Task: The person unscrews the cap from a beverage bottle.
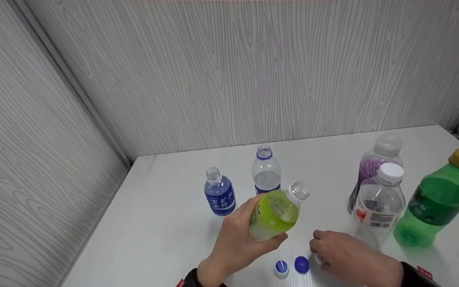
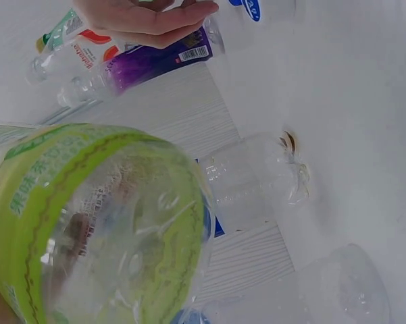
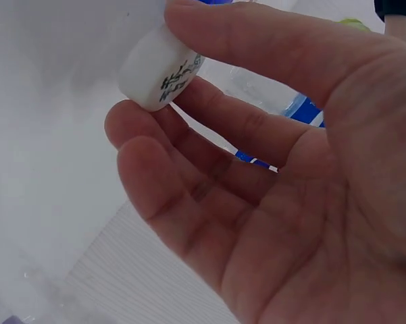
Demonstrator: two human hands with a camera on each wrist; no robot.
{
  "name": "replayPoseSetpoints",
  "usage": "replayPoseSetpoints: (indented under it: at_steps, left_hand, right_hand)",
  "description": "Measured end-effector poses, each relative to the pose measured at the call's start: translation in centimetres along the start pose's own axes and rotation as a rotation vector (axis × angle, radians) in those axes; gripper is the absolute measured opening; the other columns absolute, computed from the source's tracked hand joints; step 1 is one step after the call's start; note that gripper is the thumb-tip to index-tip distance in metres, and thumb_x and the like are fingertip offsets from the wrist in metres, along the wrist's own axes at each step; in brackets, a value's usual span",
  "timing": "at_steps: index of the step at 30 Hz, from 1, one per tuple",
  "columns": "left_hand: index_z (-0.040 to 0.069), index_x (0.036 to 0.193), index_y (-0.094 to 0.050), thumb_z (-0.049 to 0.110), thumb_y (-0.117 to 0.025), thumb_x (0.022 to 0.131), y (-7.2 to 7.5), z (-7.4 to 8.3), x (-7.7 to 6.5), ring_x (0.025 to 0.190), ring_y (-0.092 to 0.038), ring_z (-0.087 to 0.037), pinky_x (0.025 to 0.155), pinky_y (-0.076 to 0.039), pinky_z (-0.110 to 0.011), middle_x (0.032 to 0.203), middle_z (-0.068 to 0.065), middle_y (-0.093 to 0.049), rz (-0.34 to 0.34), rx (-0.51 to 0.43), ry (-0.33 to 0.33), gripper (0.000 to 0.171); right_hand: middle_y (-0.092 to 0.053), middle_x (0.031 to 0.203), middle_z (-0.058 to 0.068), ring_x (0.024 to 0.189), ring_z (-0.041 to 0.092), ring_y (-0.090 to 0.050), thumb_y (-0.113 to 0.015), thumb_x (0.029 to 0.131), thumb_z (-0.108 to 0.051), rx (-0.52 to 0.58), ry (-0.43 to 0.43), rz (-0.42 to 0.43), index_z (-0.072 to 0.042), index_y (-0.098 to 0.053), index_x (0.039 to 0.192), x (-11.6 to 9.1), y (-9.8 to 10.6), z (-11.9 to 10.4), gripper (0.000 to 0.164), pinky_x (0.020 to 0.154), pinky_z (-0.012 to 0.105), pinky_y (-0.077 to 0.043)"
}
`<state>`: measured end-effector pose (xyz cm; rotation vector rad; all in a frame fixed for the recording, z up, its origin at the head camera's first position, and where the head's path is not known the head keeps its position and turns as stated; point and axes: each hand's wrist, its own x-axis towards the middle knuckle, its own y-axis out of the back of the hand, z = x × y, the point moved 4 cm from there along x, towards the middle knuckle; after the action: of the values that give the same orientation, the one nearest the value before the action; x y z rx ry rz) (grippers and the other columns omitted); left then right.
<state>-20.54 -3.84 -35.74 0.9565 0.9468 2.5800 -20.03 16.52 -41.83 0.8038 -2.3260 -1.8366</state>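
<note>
Inside the grasping left hand (image 1: 234, 240), a tilted green-labelled bottle (image 1: 276, 215), and within the pinching right hand (image 1: 343, 256), a white cap (image 3: 155, 67)

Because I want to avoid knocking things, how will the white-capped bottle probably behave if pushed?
The white-capped bottle looks empty, so it is probably light. Standing tall and narrow, it may tip. Its clear plastic might dent.

Head view forward-down over both hands (image 1: 234, 236) (image 1: 347, 254), closer wrist views sharing its bottles (image 1: 275, 215)
</note>
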Motion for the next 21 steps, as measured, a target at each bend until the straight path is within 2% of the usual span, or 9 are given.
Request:
replayPoseSetpoints:
  at_steps: [3, 8, 16, 21]
  left_hand:
    - [0.025, 0.136, -0.044, 0.046, -0.073, 0.079, -0.04, 0.00, 0.02, 0.106, -0.063, -0.006, 0.088, -0.054, -0.025, 0.123, 0.008, -0.063, -0.002, 0.004, -0.005, 0.067]
    - [0.024, 0.136, -0.044, 0.046, -0.073, 0.079, -0.12, 0.01, 0.02, 0.105, -0.063, -0.006, 0.088, -0.055, -0.025, 0.123, 0.008, -0.063, 0.000, 0.011, -0.015, 0.067]
    - [0.025, 0.137, -0.043, 0.047, -0.073, 0.079, -0.27, -0.11, 0.00, 0.107, -0.063, -0.006, 0.090, -0.054, -0.026, 0.124, 0.008, -0.063, -0.016, 0.002, 0.006, 0.069]
    - [0.025, 0.137, -0.043, 0.047, -0.073, 0.079, -0.27, -0.16, 0.02, 0.106, -0.062, -0.006, 0.089, -0.054, -0.026, 0.124, 0.009, -0.062, -0.017, 0.001, 0.004, 0.069]
  right_hand:
    - [-0.064, 0.084, -0.007, 0.069, 0.006, -0.054, -0.077, 0.076, -0.016, 0.012, -0.040, -0.053, -0.024, -0.069, 0.101, 0.09, -0.24, 0.23, 0.028, 0.075, 0.028, -0.058]
    - [-0.066, 0.084, -0.008, 0.069, 0.007, -0.056, -0.077, 0.077, -0.019, 0.015, -0.053, -0.092, -0.029, -0.069, 0.102, 0.15, -0.59, 0.51, 0.028, 0.079, 0.031, -0.059]
    - [-0.063, 0.081, -0.009, 0.067, 0.006, -0.052, -0.075, 0.079, -0.017, 0.030, 0.004, -0.067, -0.024, -0.070, 0.101, -0.17, -0.87, 0.46, 0.024, 0.073, 0.029, -0.058]
    - [-0.063, 0.081, -0.009, 0.068, 0.006, -0.053, -0.075, 0.078, -0.019, 0.033, -0.007, -0.075, -0.026, -0.069, 0.101, -0.13, -0.84, 0.48, 0.024, 0.074, 0.030, -0.058]
